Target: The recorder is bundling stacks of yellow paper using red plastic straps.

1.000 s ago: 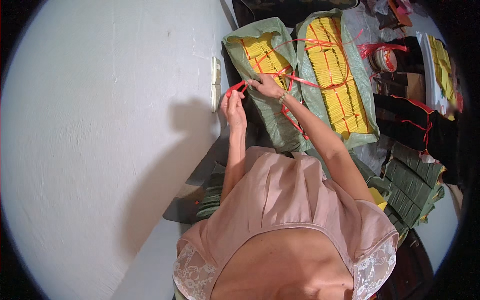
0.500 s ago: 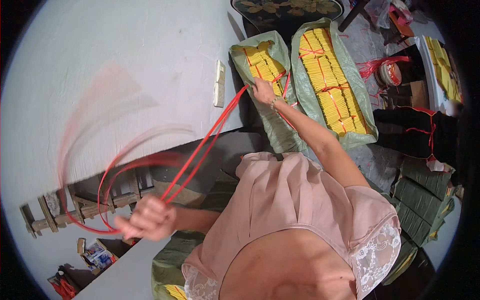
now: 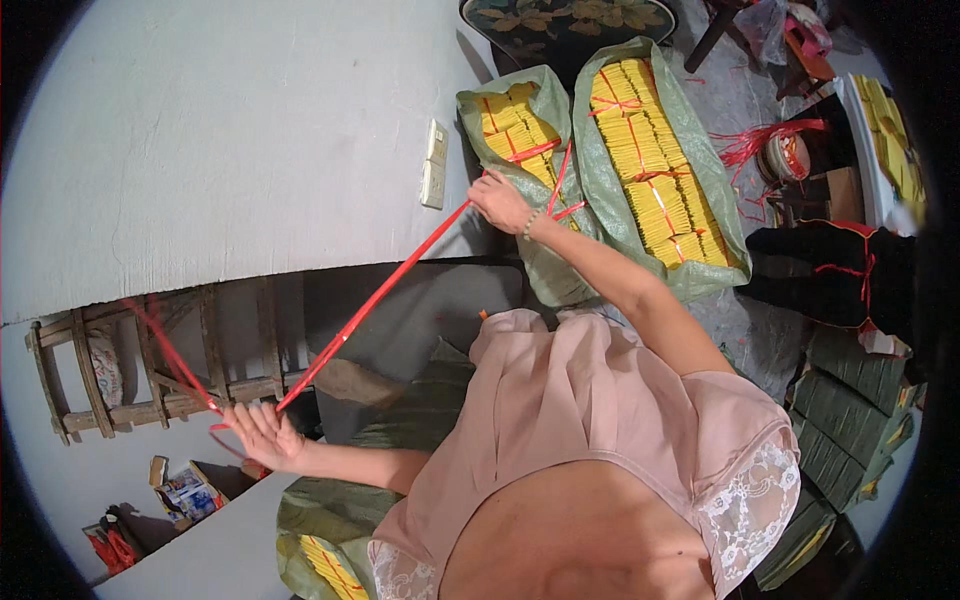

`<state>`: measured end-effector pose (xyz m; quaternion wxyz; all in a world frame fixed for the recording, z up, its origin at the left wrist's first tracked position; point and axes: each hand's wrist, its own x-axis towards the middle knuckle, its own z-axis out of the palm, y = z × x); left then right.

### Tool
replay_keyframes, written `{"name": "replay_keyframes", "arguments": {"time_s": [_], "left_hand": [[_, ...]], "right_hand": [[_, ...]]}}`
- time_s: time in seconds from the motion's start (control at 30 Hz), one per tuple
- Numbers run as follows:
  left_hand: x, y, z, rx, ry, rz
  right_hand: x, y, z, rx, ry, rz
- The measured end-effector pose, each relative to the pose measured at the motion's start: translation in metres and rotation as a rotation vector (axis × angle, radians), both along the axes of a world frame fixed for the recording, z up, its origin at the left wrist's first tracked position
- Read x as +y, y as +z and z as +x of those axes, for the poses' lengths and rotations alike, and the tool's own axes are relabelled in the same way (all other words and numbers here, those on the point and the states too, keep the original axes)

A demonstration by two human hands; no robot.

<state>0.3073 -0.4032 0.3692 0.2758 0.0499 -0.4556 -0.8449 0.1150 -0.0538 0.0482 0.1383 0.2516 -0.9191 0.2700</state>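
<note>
The thin, glossy red plastic ribbon (image 3: 345,335), its strands spread apart a moment ago, has been drawn taut between the left hand (image 3: 265,437) and right hand (image 3: 502,203), gripped by the curled fingers of both beside the pale-green woven sack (image 3: 548,268), so slack seems removed.

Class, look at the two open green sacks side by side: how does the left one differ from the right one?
The left sack shows a smaller patch of yellow bundles; the right sack shows a longer one.
The left sack is nearer the pale wall than the right sack.
In view, the right hand overlaps the left sack, not the right sack.
Both sacks hold yellow bundles with red ties.
</note>
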Motion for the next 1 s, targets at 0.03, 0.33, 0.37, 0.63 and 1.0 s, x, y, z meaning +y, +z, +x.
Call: {"name": "replay_keyframes", "arguments": {"time_s": [0.03, 0.33, 0.37, 0.63, 1.0], "left_hand": [[-0.023, -0.019, -0.002, 0.000, 0.005, -0.006], [-0.024, -0.208, -0.018, -1.371, -0.205, -1.610], [-0.010, -0.214, -0.028, -1.456, -0.351, -1.510], [0.179, -0.256, -0.184, -0.535, -0.639, -1.318], [0.277, -0.354, -0.263, -1.121, -0.994, -0.445]], "right_hand": [[0.004, 0.001, -0.002, -0.019, -0.009, -0.057], [0.022, 0.008, 0.026, -0.072, -0.031, -0.193], [0.021, 0.009, 0.027, -0.080, -0.044, -0.200], [0.023, 0.023, 0.036, -0.119, -0.078, -0.251], [0.031, 0.030, 0.047, -0.215, -0.103, -0.285]]}}
